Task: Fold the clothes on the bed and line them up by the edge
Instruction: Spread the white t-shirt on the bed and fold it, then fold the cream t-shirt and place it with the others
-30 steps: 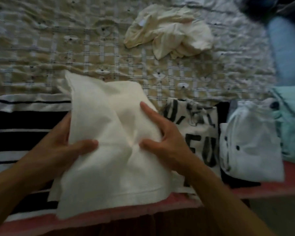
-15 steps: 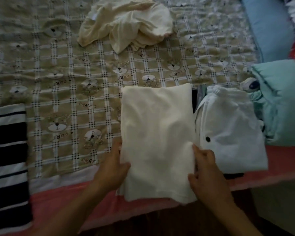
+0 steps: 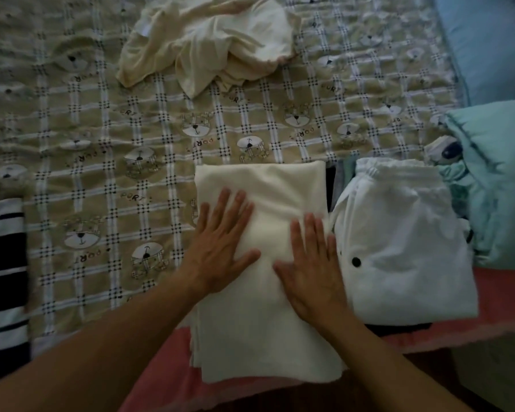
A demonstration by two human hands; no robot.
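Head view, looking down on a bed [image 3: 101,188] covered in checks and bear prints. Shows a folded cream garment [image 3: 265,337] lying at the near edge, its lower end reaching over the pink border [image 3: 503,292]. Left grip [image 3: 220,245] laid flat on the garment's left half, fingers straight and spread, pinching nothing. Right grip [image 3: 312,269] flat on the right half, fingers straight and closer together (slightly blurred). Just right of the cream one, touching it: a folded white garment [image 3: 405,248] with a black button, then a mint-green bundle [image 3: 494,188]. Sliver of dark cloth [image 3: 399,326] beneath the white one's near edge. Far left, by the same edge, a black-and-white striped piece [image 3: 0,278]. Farther up the bed, well apart, a crumpled cream garment [image 3: 208,46]. Top right, a blue pillow [image 3: 482,40].
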